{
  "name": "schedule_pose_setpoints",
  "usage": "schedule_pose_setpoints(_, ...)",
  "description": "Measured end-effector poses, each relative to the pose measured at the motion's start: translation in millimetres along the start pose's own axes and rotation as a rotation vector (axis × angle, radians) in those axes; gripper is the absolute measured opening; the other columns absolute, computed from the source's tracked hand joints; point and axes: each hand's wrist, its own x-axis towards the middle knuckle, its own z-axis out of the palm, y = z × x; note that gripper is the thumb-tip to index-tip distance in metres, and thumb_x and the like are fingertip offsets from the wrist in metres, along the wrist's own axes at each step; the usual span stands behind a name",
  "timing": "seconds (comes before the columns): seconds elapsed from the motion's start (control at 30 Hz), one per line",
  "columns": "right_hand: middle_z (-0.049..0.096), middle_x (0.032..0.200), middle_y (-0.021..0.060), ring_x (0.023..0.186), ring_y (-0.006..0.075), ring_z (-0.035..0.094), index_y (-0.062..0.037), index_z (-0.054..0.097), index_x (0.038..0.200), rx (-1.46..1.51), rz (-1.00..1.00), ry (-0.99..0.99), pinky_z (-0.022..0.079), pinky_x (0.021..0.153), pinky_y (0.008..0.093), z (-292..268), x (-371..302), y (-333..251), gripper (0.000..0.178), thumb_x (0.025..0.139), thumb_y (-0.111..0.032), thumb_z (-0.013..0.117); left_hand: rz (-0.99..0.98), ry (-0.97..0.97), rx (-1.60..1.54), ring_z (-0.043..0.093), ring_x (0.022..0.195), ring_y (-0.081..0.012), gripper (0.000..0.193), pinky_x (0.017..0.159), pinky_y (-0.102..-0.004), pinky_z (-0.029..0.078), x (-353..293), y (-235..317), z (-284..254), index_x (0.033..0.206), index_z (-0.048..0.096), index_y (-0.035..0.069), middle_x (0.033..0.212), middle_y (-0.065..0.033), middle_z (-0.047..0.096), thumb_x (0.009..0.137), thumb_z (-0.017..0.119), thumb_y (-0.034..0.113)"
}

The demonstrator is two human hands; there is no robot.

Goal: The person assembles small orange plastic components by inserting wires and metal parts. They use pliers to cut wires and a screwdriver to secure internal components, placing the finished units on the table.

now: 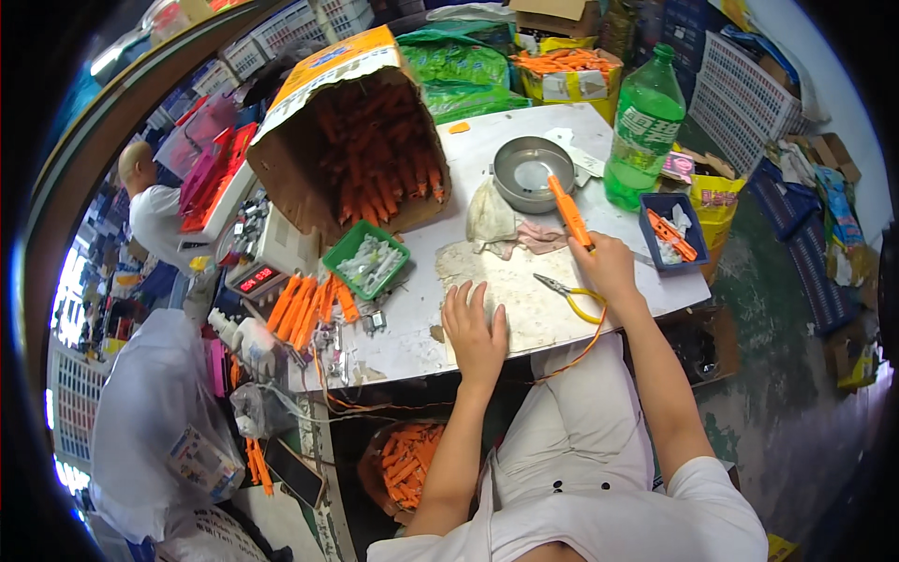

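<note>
My left hand (476,323) lies spread on a pale, worn sheet (448,265) at the table's front edge, with nothing in it. In my right hand (607,269) is a long orange plastic piece (567,208), its far end over the rim of a round metal bowl (535,174). I cannot make out its exact kind; it resembles the orange pieces in the box. Pliers with yellow handles (585,305) rest beside that hand. Folded cloths (493,215) lie between the sheet and the bowl.
An open carton (281,173) of orange pieces lies on its side at left. Near it are a green tray (368,260) of small clear parts and loose orange pieces (304,309). A green bottle (644,131) and a blue basket (672,236) stand right. A person (154,211) is far left.
</note>
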Motion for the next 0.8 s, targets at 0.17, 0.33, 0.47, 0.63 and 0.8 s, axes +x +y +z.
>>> schedule_pose_setpoints(0.17,0.064,0.067,0.0184,0.063,0.0346,0.063,-0.0032,0.068,0.077,-0.024,0.033,-0.081,0.049,0.060,0.0442,6,5,6,0.040,0.083,-0.042,0.059,0.124,-0.078,0.087,0.036,0.124,-0.0371,0.040,0.104,-0.0510,0.025,0,5,-2,0.120,0.052,0.004,0.125,-0.0159,0.046,0.083,0.061,0.016)
schedule_pose_setpoints(0.33,0.064,0.066,0.0179,0.062,0.0349,0.063,-0.0036,0.069,0.077,-0.034,0.086,-0.140,0.049,0.062,0.0447,6,12,5,0.041,0.082,-0.042,0.057,0.124,-0.078,0.107,0.035,0.124,-0.0370,0.037,0.103,-0.0507,0.025,-1,3,-2,0.117,0.054,0.005,0.124,-0.0152,0.047,0.082,0.061,0.015)
schedule_pose_setpoints(0.47,0.064,0.066,0.0175,0.063,0.0348,0.063,-0.0041,0.070,0.077,-0.038,0.080,-0.151,0.050,0.063,0.0449,11,16,9,0.042,0.082,-0.043,0.057,0.117,-0.057,0.112,0.035,0.125,-0.0369,0.036,0.103,-0.0509,0.026,-1,3,-2,0.116,0.055,0.005,0.122,-0.0151,0.048,0.082,0.061,0.015)
schedule_pose_setpoints(0.63,0.064,0.066,0.0176,0.063,0.0345,0.063,-0.0038,0.070,0.075,-0.030,0.080,-0.154,0.050,0.063,0.0447,12,14,11,0.042,0.081,-0.043,0.057,0.125,-0.064,0.121,0.035,0.125,-0.0367,0.033,0.103,-0.0512,0.026,-1,4,-1,0.113,0.057,0.005,0.121,-0.0144,0.049,0.082,0.061,0.015)
schedule_pose_setpoints(0.8,0.064,0.065,0.0178,0.062,0.0348,0.063,-0.0034,0.070,0.075,-0.019,0.088,-0.153,0.050,0.063,0.0446,11,14,7,0.042,0.081,-0.043,0.057,0.128,-0.057,0.128,0.035,0.125,-0.0366,0.031,0.103,-0.0514,0.026,-1,3,-1,0.111,0.058,0.006,0.120,-0.0135,0.049,0.082,0.061,0.015)
